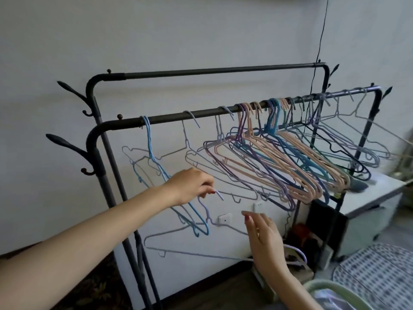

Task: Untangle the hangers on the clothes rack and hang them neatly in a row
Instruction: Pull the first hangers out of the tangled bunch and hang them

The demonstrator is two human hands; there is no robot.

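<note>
1. Left hand (190, 184) grip: fingers pinch the hook of a lavender hanger (201, 245) hanging free below the rail (201, 114).
2. Right hand (261, 240): fingers straight, holding nothing, beside that hanger's right shoulder.
3. Advice: steady the frame, lift clear of the blue hanger (156, 162), then hook onto the rail's bare left stretch.

I am looking into a room of a home. A black clothes rack (201, 113) stands against a plain white wall (178, 36), its bar full of coloured hangers (290, 157). Just right of the rack is a low white cabinet (368, 198), below it a dark floor (212, 289).
</note>
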